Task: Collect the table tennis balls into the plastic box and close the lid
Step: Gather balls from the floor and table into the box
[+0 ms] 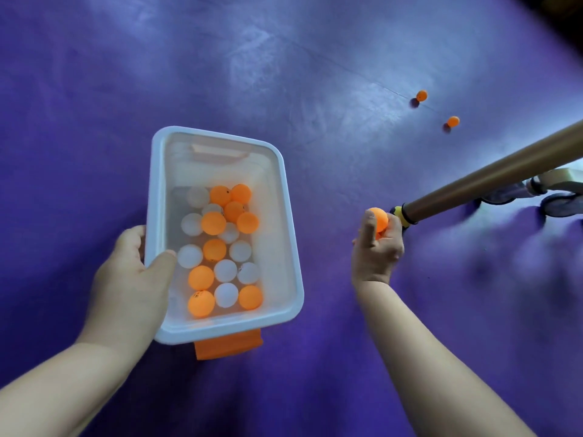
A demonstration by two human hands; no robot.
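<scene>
Pinching an orange ball (378, 223), the right hand (377, 250) is hovering right of the box (285, 247); the left hand (135, 272) is clamping its rim. Releasing early risks the ball rolling away.

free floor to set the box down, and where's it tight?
Bare purple floor beyond the plastic box, and between it and the right hand. Tight at right: brown pole, wheeled base, two loose orange balls.

One plastic box (285, 222), ten orange and ten white balls inside; three orange balls outside.
</scene>
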